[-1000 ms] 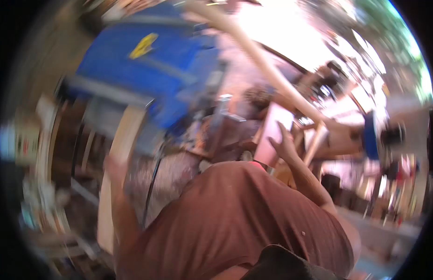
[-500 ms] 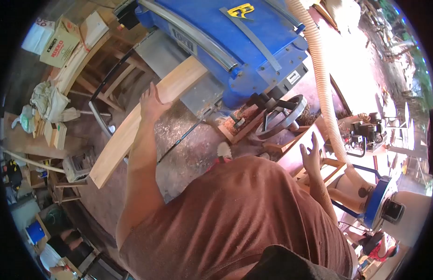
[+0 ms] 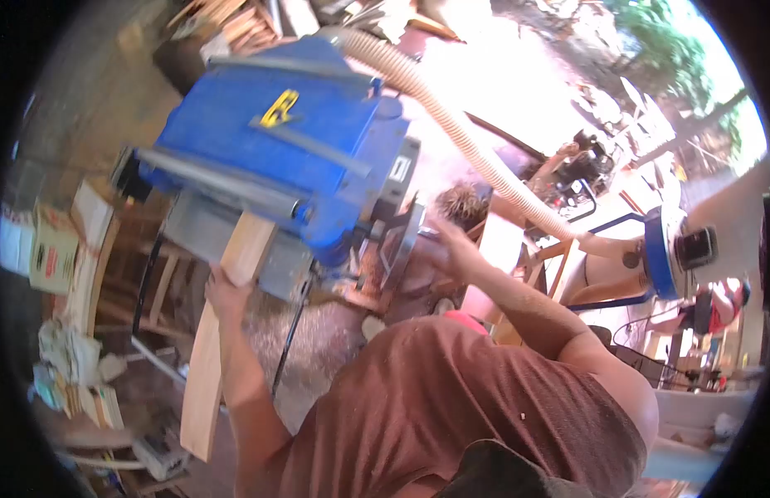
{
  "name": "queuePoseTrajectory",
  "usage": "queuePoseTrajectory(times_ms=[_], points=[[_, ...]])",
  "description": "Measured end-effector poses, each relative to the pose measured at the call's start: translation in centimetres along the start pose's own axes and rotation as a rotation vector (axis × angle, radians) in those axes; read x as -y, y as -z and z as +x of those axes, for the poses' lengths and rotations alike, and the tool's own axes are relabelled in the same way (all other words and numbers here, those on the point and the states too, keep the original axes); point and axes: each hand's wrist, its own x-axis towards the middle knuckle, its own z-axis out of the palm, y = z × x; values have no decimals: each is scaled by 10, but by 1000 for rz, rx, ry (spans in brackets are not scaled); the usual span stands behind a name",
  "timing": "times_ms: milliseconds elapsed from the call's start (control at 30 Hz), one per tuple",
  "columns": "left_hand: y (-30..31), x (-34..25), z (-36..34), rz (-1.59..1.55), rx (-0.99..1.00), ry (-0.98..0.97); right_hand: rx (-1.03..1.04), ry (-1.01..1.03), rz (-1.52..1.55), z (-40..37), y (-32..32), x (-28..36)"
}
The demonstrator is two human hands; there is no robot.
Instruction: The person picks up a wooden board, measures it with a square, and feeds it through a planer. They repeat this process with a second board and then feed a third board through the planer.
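A long pale wooden board point(image 3: 204, 386) has its far end at the infeed of a blue thickness planer point(image 3: 236, 124). My left hand point(image 3: 227, 292) holds the board partway along, fingers over its edge. The near end of the board sticks out toward me, past my forearm. My right hand point(image 3: 451, 249) is beside the planer's handwheel point(image 3: 399, 249), fingertips right at its rim. Motion blur smears the right fingers. A yellow mark point(image 3: 280, 108) shows on the planer's blue top.
A ribbed dust hose point(image 3: 460, 137) runs from the planer to a blue-ringed dust collector point(image 3: 663, 253). Stacked boards and a cardboard box point(image 3: 55, 249) stand at left. Scrap wood point(image 3: 231, 25) lies behind the planer. Another person point(image 3: 717, 307) is at far right.
The view has turned, and the planer appears farther left. My right hand has gone from raised and open beside me to the handwheel. My left hand stays on the board.
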Motion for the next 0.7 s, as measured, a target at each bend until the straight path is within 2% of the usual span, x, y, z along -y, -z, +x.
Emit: queuePoseTrajectory(times_ms=[100, 300, 400, 467, 500, 567, 633, 667, 700], points=[[12, -17, 1, 50, 19, -8, 138, -26, -230, 4, -18, -19], [-4, -13, 11, 11, 15, -52, 130, -19, -326, 13, -38, -27], [0, 4, 2, -116, 66, -87, 110, -36, -311, 12, -37, -25], [14, 22, -20, 111, 155, -45, 114, -19, -315, 18, -40, -31], [27, 34, -36, 113, 151, -29, 100, -15, -315, 20, -41, -35], [58, 65, -78, 274, 250, 146, 128, 12, -304, 18, -39, -31], [56, 106, -101, 277, 151, 107, 146, -86, -221, 20, -25, -15], [45, 127, -106, 223, 104, 73, 96, -52, -183, 21, -35, -27], [58, 110, -101, 206, 48, 4, 51, -9, -147, 25, -42, -41]])
